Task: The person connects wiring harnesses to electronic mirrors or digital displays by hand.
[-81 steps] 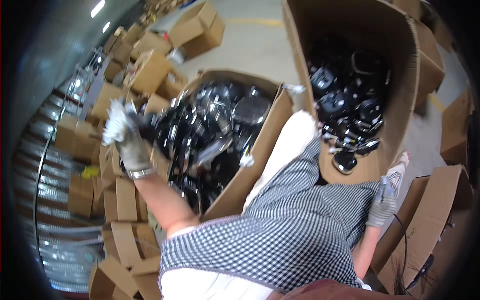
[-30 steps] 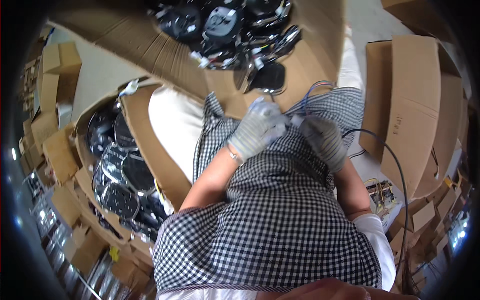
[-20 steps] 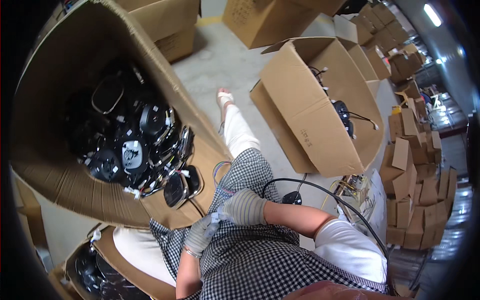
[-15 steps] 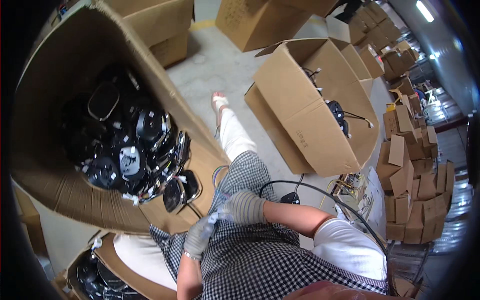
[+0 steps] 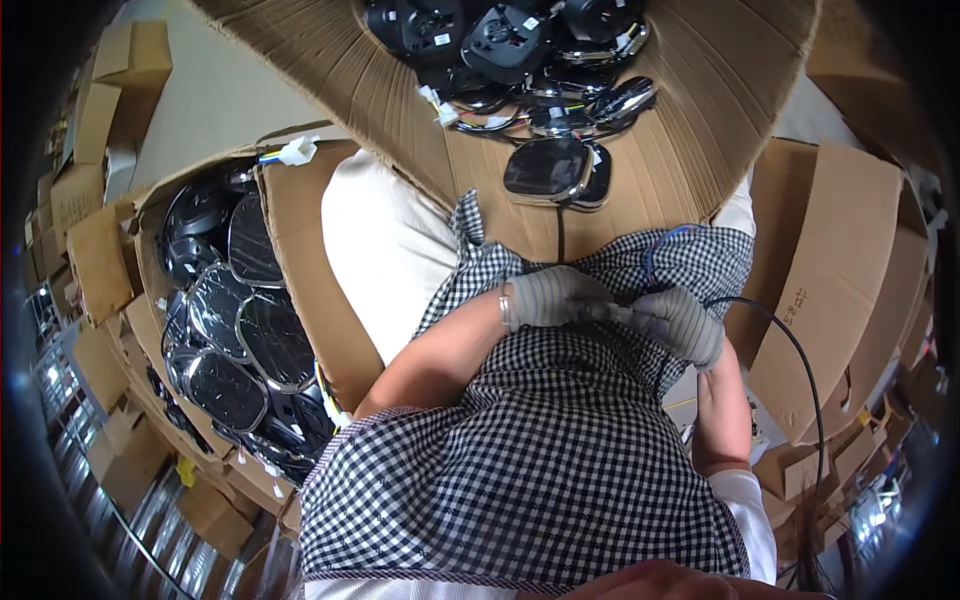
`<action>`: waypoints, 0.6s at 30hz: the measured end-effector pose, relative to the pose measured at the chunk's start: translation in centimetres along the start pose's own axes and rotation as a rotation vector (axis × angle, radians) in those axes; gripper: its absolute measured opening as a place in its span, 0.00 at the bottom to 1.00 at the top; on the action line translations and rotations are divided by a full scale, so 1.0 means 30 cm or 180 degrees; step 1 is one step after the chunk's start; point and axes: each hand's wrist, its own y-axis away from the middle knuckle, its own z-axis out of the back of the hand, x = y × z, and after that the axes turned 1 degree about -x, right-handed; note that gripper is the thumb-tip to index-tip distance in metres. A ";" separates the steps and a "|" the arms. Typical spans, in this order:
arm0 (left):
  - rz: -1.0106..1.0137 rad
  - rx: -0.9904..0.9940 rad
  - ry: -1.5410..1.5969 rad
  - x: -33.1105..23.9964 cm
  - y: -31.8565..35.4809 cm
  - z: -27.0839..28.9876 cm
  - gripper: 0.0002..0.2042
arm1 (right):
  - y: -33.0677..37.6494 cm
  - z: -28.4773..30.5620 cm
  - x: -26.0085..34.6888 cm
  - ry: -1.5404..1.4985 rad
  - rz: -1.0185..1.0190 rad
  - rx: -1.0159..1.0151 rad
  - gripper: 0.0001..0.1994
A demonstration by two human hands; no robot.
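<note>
My left hand (image 5: 552,297), in a grey striped glove, is closed at my lap. Its fingertips meet those of my right hand (image 5: 682,325), also gloved and closed. Between them is a small pale wire connector (image 5: 618,313), mostly covered by the fingers. A black cable (image 5: 561,235) runs down toward my left hand from a glossy black, chrome-rimmed rounded unit (image 5: 545,168) on the flap of a large carton (image 5: 690,165). A longer black cable (image 5: 800,345) curves away beside my right hand. Blue wires (image 5: 655,255) lie on my checked apron (image 5: 530,440).
Black units with wires (image 5: 505,40) are heaped inside the large carton. At my left, another carton (image 5: 300,220) holds several glossy panels (image 5: 275,335), and a white plug (image 5: 297,151) hangs over its rim. A tall open carton (image 5: 835,270) stands at my right.
The view has swung, bringing the large carton from the upper left to straight ahead and the left carton fully into sight. My hands stay together at my lap, with the connector now more covered.
</note>
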 end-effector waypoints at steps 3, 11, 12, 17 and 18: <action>0.0071 -0.0070 -0.0196 0.042 -0.017 -0.027 0.17 | -0.003 -0.022 -0.017 -0.0197 0.0075 -0.0157 0.07; -0.0046 -0.0420 -0.0074 0.045 -0.034 -0.041 0.11 | -0.029 -0.016 0.004 -0.0192 -0.0056 -0.0214 0.08; -0.0048 -0.0436 -0.0052 0.055 -0.036 -0.042 0.11 | -0.034 -0.010 0.002 -0.0182 -0.0066 -0.0191 0.08; 0.0147 -0.0278 0.0400 0.053 -0.040 -0.034 0.15 | -0.059 -0.002 -0.033 -0.0611 -0.0118 0.0051 0.05; 0.0147 -0.0299 0.0413 0.056 -0.040 -0.034 0.15 | -0.062 0.001 -0.035 -0.0601 -0.0118 0.0074 0.05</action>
